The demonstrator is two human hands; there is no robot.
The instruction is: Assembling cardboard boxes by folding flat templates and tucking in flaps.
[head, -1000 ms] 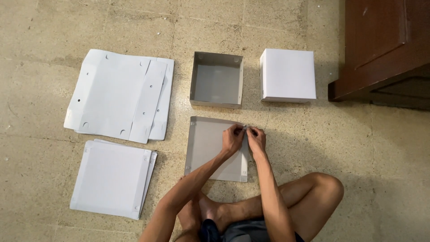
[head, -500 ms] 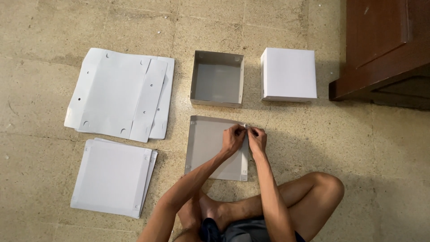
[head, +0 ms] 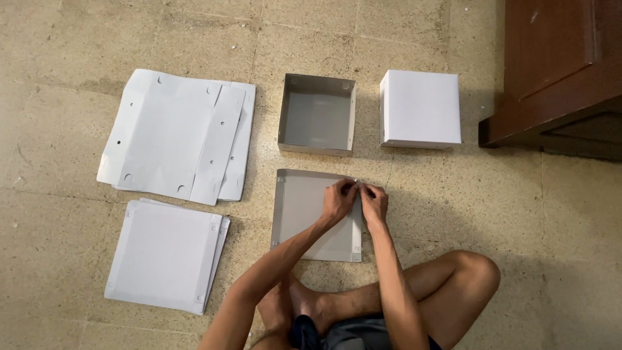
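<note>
Seated cross-legged on the floor (head: 453,214), a person pinches the far right corner of a half-folded tray (head: 304,214) with both the left hand (head: 338,201) and right hand (head: 374,202). Beyond lie an open box (head: 317,115) and lid (head: 420,109); flat sheets (head: 172,133) stack at left.

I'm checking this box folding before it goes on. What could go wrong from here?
Both the left hand and the right hand pinch the far right corner of the half-folded tray, so the thin card might crease or tear there. The other walls are unheld and may spring flat. The finished open box sits close ahead and could get nudged.
</note>
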